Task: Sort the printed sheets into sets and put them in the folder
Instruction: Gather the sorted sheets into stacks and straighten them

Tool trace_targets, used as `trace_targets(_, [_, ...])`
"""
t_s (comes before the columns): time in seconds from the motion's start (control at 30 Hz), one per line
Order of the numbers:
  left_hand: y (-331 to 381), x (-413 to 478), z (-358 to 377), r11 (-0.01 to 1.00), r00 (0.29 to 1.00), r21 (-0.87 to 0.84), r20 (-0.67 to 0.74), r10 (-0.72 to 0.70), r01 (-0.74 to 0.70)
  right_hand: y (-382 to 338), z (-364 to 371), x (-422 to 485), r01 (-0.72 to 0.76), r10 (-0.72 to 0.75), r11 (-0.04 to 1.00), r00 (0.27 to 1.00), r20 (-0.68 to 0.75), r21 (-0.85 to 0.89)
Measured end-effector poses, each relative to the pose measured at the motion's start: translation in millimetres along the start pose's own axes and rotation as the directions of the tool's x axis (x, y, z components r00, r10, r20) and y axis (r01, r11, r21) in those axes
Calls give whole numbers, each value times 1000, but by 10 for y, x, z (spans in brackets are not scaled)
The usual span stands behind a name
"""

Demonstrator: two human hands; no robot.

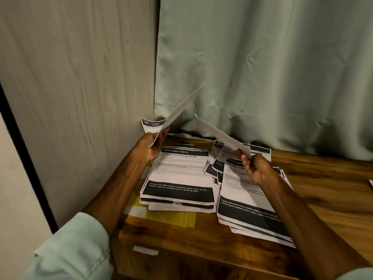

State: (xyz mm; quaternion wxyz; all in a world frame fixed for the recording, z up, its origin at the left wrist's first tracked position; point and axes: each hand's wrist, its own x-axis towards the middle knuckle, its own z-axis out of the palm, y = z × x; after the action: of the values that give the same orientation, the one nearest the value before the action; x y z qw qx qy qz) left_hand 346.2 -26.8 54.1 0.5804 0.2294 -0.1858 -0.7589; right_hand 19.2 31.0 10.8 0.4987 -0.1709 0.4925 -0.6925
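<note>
Fingers (162, 136) of left hand (150, 148) pinch one raised sheet (181, 109); right hand (258, 168) pinches another sheet (220, 134).

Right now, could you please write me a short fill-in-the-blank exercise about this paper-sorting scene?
1. The right hand holds the lower sheet; the ___ hand holds the higher sheet.
2. The left stack has a top page headed ___ TABLE.
3. Under that stack lies a ___ folder.
Missing words: left; DRESSING; yellow.
</note>
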Motion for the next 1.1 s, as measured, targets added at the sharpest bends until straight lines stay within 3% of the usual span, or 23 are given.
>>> trace_targets(0.3, [-97,144,-99,998,999,-52,0,-41,41,122,-106,66,-93,94,989,996,-3,113])
trace_targets(0.43, [-188,228,-204,990,997,-129,72,-39,48,210,-129,98,-62,63,997,998,-19,49])
trace_targets(0.57, [-259,267,-261,988,997,-149,75,-18,29,173,-100,128,54,-59,990,998,-34,-131])
trace_targets(0.67, [-318,268,-285,991,998,-132,64,-14,22,-4,13,147,261,-289,908,957,-38,-329])
trace_targets(0.73, [-335,289,-296,997,1000,-73,28,-3,5,-122,127,112,342,-375,862,927,-19,-373])
trace_targets(0.87, [-334,417,-308,995,996,62,-44,84,-81,-111,288,119,400,-438,825,899,-5,-399])
trace_targets(1.03, [-344,412,-328,991,996,121,-46,71,-65,262,451,-8,426,-425,777,898,112,-465])
trace_targets(1.1, [-325,434,-345,988,996,139,-56,70,-62,382,490,10,442,-462,761,883,82,-475])
